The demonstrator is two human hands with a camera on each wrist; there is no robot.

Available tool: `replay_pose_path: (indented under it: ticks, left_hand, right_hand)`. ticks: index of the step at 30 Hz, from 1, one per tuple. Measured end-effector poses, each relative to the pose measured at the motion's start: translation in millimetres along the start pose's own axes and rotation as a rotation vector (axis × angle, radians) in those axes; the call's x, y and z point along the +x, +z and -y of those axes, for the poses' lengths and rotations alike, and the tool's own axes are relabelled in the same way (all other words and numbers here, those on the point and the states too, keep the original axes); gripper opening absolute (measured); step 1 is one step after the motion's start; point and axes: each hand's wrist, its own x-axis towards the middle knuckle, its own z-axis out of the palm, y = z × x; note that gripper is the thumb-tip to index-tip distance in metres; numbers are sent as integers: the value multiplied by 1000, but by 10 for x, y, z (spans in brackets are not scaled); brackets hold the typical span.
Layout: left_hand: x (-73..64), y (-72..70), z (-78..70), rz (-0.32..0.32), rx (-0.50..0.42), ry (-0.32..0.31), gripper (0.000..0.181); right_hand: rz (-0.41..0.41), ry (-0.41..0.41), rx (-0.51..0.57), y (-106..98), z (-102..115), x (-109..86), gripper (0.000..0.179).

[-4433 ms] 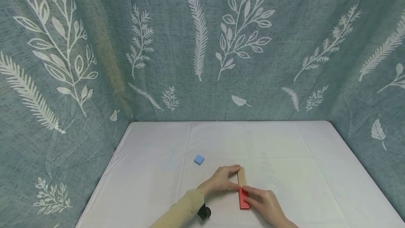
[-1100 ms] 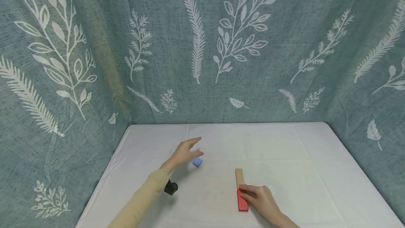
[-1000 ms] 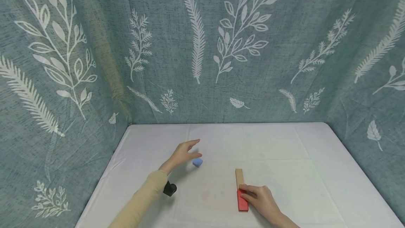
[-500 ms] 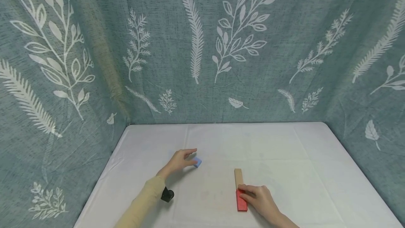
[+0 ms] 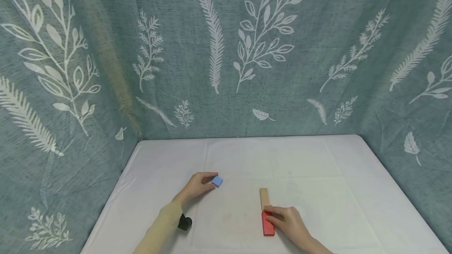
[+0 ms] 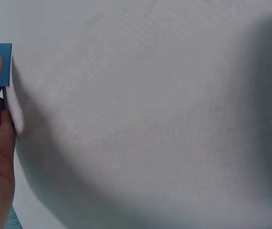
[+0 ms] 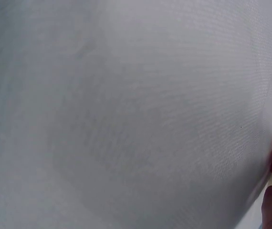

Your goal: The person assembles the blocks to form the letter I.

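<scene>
Left hand (image 5: 194, 186): pinching a square blue block (image 5: 217, 182).
Right hand (image 5: 291, 222): gripping a flat red block (image 5: 268, 229).
Wooden strip (image 5: 264, 197): slim, pointing toward the cloth-covered table (image 5: 318, 167)'s far edge.

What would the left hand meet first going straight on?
Beyond the blue block that the left hand pinches, the way across the white tablecloth looks free; the line seems to pass beyond the far end of the tan block, though depth is unclear.
</scene>
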Motion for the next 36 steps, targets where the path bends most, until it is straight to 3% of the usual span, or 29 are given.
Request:
replay_pose_path:
  ticks: [28,36]
  left_hand:
    - [-7,94,100,-105,-71,19,32]
    - [-9,144,91,-164,-105,-17,31]
  right_hand:
    - [5,21,6,3,14,-7,26]
    - [2,19,5,4,17,-4,26]
